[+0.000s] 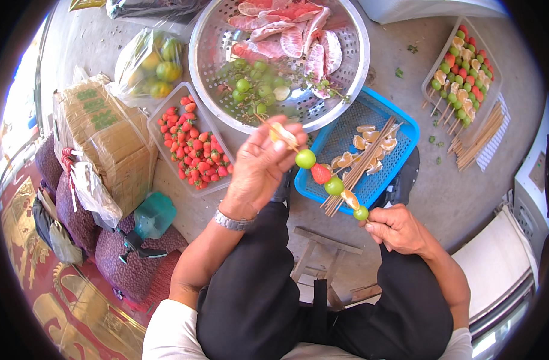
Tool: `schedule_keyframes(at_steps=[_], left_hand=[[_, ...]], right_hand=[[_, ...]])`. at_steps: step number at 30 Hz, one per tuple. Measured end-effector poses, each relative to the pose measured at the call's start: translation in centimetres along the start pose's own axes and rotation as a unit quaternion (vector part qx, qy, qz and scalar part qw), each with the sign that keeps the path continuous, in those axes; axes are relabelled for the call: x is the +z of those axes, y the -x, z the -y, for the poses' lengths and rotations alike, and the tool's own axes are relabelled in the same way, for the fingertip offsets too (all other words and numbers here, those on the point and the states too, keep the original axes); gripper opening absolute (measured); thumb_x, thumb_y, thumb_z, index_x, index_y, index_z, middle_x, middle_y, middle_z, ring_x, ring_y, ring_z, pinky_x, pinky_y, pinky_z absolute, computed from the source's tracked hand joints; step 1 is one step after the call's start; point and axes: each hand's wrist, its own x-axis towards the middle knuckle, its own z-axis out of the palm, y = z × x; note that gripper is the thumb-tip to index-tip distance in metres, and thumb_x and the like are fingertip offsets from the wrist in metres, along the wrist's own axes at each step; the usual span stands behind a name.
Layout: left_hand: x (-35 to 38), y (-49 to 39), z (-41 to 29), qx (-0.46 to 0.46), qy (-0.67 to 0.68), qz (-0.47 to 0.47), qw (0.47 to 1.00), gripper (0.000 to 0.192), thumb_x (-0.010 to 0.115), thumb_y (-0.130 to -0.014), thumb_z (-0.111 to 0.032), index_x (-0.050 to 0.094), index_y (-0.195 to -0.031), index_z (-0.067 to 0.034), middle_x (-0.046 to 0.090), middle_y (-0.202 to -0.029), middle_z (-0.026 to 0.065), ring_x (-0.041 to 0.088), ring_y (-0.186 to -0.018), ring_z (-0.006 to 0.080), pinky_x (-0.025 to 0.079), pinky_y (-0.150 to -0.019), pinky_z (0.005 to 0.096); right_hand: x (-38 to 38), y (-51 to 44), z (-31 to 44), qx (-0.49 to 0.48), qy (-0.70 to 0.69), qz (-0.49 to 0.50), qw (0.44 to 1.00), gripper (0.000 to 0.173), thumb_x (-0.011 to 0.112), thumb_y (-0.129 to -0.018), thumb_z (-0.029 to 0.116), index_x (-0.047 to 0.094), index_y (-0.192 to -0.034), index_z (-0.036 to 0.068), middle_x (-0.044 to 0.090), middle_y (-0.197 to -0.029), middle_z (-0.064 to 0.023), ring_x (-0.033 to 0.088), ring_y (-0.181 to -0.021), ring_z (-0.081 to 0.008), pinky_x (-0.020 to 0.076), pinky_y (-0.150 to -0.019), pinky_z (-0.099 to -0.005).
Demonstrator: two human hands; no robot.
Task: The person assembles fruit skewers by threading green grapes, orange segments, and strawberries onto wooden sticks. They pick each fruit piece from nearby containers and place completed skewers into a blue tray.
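My right hand (pixel 396 228) grips the lower end of a wooden skewer, beside its lowest green grape (pixel 360 213). Threaded above that are an orange segment (pixel 350 199), another grape (pixel 334 185), a strawberry (pixel 320 173) and a third grape (pixel 306 159). Near the skewer's upper end, my left hand (pixel 267 150) has its thumb and fingers around a peeled orange segment (pixel 282 136), and the tip sticks out past it. Below the skewer is a blue plastic basket (pixel 409 121) with loose orange segments (pixel 369 139) and a bundle of bare skewers (pixel 360 168).
A metal colander (pixel 364 54) holds pomelo pieces and green grapes. Strawberries fill a clear plastic tub (pixel 155 126) beside a cardboard box (pixel 107 130) and bagged green-orange citrus (pixel 159 67). Finished fruit skewers (pixel 463 76) lie in another tub at right. A wooden stool (pixel 328 243) stands between my legs.
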Motion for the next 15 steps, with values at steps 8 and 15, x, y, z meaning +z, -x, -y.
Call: schedule_keyframes(at_steps=[8,15], left_hand=[[-0.5,-1.5,-2.7,0.024,-0.205,0.008,0.978,0.046,0.066,-0.093,-0.012,0.050,-0.134,0.002,0.066,-0.119,0.0166,0.067,-0.102,0.0243,0.057,-0.087,0.0355],[-4.8,-7.6,-10.4,0.177,-0.614,-0.186,0.747,0.030,0.071,-0.087,-0.021,0.069,-0.106,0.002,0.071,-0.088,0.0110,0.066,-0.072,0.0168,0.051,-0.061,0.0302]], right_hand=[[-0.3,0.3,-1.5,0.017,-0.088,-0.054,0.994,0.020,0.054,-0.100,0.012,0.065,-0.104,-0.005,0.058,-0.064,-0.0034,0.052,-0.046,-0.0077,0.0425,-0.043,-0.0232],[-0.5,0.6,-1.6,0.020,-0.123,-0.107,0.986,0.023,0.056,-0.100,0.017,0.065,-0.105,-0.004,0.055,-0.065,-0.0003,0.049,-0.048,-0.0055,0.0430,-0.043,-0.0223]])
